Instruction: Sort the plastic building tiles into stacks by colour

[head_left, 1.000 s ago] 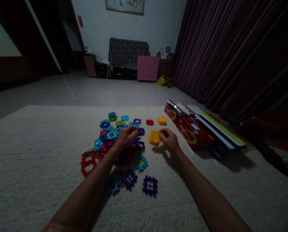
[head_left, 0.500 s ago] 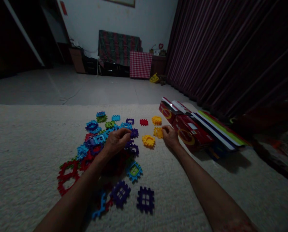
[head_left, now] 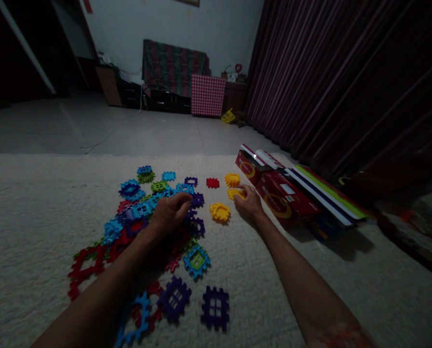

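My left hand (head_left: 170, 211) is closed over the pile of interlocking toy panels. Its fingertips are beside a purple panel (head_left: 198, 199); whether anything is pinched in them cannot be made out. To the right, my right hand (head_left: 248, 202) has its fingers closed on a yellow notched panel (head_left: 234, 194), partly covered by them. Just in front of that hand lies another yellow piece (head_left: 220, 212), and a stacked yellow piece (head_left: 232, 180) sits behind. A red panel (head_left: 212, 183) lies flat between the pile and the yellow pieces.
Blue panels (head_left: 142, 209), red frames (head_left: 87, 263) and green ones spread to the left on a pale mat (head_left: 31, 217). Purple window panels (head_left: 215, 308) lie nearer me. Red boxes (head_left: 286, 195) stand at right, before a dark curtain (head_left: 310, 72).
My right hand has moved left, its fingers now over the yellow panel rather than at its right edge. My left hand stays closed over the pile. The view has shifted slightly.
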